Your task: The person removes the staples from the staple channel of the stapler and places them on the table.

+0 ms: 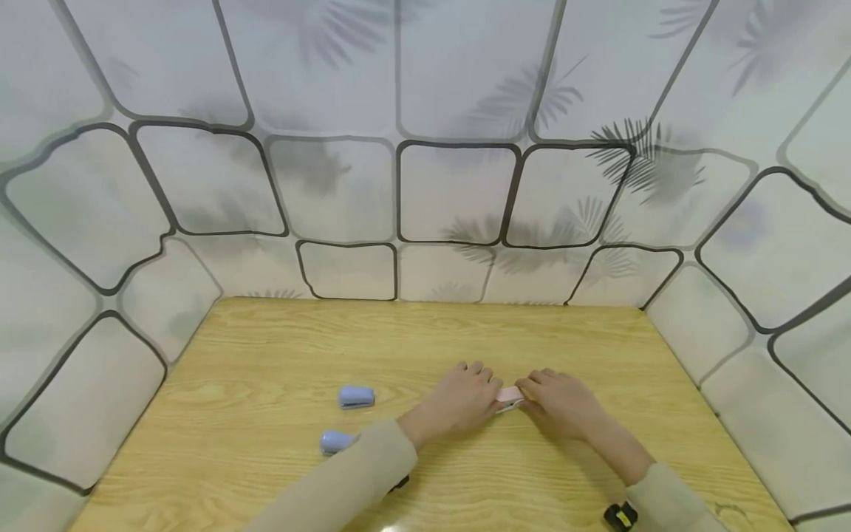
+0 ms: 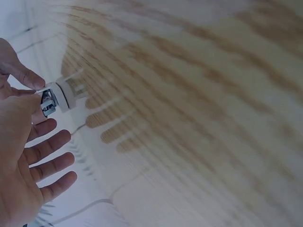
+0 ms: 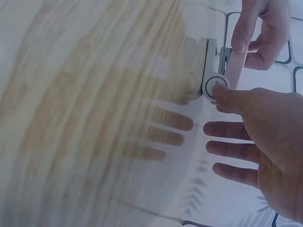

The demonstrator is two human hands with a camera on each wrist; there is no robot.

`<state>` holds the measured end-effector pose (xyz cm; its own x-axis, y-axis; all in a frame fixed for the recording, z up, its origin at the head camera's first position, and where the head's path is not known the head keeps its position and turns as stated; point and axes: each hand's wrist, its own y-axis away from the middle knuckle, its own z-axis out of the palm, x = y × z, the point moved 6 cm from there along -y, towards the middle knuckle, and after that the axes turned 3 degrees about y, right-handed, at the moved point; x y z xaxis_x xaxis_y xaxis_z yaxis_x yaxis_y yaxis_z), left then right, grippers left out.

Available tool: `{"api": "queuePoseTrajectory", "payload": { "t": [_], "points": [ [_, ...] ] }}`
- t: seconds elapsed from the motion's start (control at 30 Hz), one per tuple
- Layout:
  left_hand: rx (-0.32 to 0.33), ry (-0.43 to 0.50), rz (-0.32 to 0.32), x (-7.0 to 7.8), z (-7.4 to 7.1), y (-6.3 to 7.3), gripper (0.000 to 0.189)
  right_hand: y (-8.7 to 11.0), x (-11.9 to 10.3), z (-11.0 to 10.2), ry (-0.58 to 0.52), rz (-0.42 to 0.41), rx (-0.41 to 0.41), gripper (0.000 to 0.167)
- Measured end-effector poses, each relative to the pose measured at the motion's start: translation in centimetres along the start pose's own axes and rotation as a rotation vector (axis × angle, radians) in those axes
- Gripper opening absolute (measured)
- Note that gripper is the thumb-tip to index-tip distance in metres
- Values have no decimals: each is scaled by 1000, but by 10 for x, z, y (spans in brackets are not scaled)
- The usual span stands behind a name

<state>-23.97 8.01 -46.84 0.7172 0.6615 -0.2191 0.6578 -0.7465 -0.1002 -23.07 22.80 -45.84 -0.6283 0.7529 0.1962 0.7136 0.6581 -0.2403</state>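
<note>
A small pink-and-white stapler (image 1: 510,396) sits on the table between the two hands. My left hand (image 1: 467,397) pinches its pink top at the left end between thumb and finger. At the right end, my right hand (image 1: 564,403) pinches the round hinge, with the thumb on its disc, as the right wrist view shows. In that view the stapler (image 3: 217,81) has its metal staple channel showing between the white base and the pink top. The other fingers of my right hand (image 3: 279,146) are held out straight. My left hand (image 2: 19,161) likewise has its remaining fingers extended.
Two blue staplers lie left of my left arm: one farther back (image 1: 356,397), and a nearer one (image 1: 335,442) partly hidden by the sleeve. The wooden table (image 1: 279,347) is bordered by a patterned wall covering (image 1: 459,192) at the back and both sides.
</note>
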Motion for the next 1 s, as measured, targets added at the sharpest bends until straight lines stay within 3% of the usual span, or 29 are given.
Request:
{"api": "queuePoseTrajectory", "payload": {
  "t": [0.17, 0.4, 0.53, 0.73, 1.0],
  "points": [
    [-26, 37, -29, 0, 2, -2, 44, 2, 3, 1, 1, 11, -21, 30],
    [-64, 227, -124, -6, 9, 4, 40, 3, 4, 1, -48, 24, -23, 36],
    [-62, 298, -143, -6, 9, 7, 36, 3, 1, -1, -66, -16, 29, 34],
    [-49, 345, -174, -2, 9, 9, 36, -1, -8, -4, -105, -116, 176, 35],
    [-36, 323, -189, 1, 10, 11, 38, -6, -15, -5, -63, -173, 204, 30]
  ]
}}
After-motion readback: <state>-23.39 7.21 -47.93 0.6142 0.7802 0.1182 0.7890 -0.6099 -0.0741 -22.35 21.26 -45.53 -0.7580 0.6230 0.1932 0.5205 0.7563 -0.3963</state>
